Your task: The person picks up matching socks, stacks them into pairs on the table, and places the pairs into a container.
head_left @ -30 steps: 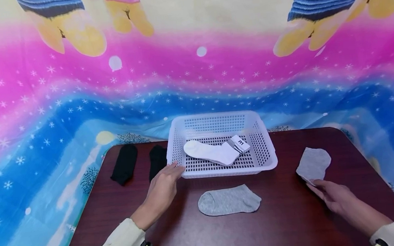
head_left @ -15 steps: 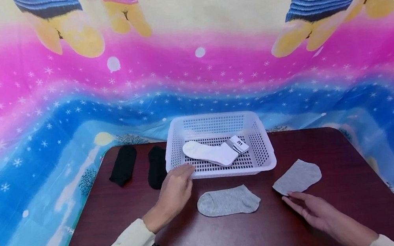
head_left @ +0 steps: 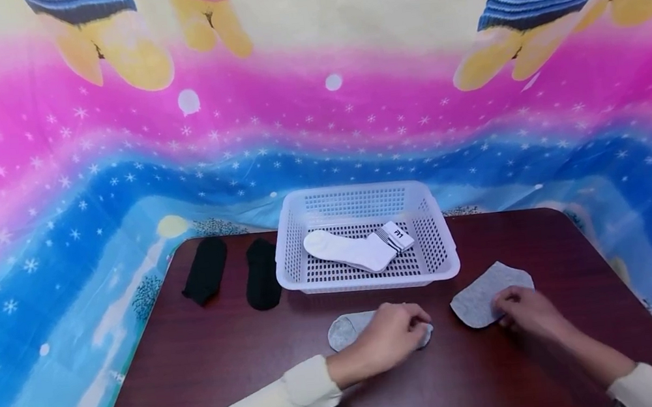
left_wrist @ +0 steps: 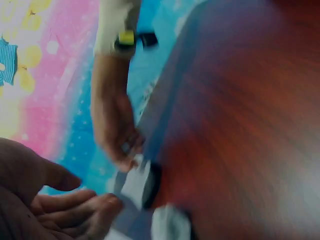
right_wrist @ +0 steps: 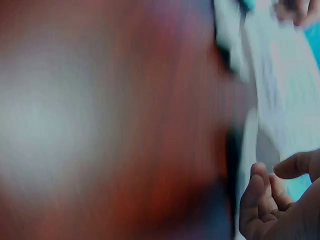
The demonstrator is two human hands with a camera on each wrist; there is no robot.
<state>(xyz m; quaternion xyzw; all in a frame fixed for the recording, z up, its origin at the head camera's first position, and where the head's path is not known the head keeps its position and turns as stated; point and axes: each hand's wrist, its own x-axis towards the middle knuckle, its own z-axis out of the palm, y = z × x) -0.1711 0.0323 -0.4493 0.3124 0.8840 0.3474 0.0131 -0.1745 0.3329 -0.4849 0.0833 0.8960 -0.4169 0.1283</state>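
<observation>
My left hand (head_left: 390, 336) hovers over a grey sock (head_left: 344, 330), hiding most of its middle and cuff. In the left wrist view its fingers (left_wrist: 80, 212) are loosely bent, with nothing between them and the thumb. On the right, my right hand (head_left: 521, 309) is at the near edge of a second grey sock (head_left: 482, 293), fingertips overlapping the fabric. The right wrist view shows that hand's thumb and bent fingers (right_wrist: 256, 192) with a small gap between their tips. A white perforated basket (head_left: 369, 286) behind holds white socks (head_left: 345, 251) with a striped cuff.
Two black socks, one far left (head_left: 205, 271) and one (head_left: 262, 275) beside the basket, lie on the dark red-brown table (head_left: 212, 371). A patterned cloth (head_left: 318, 119) hangs behind the table's far edge.
My left hand has left the basket's near rim and moved right over the middle grey sock. The right hand brought its sock leftward, then shifted from its cuff end toward its near side.
</observation>
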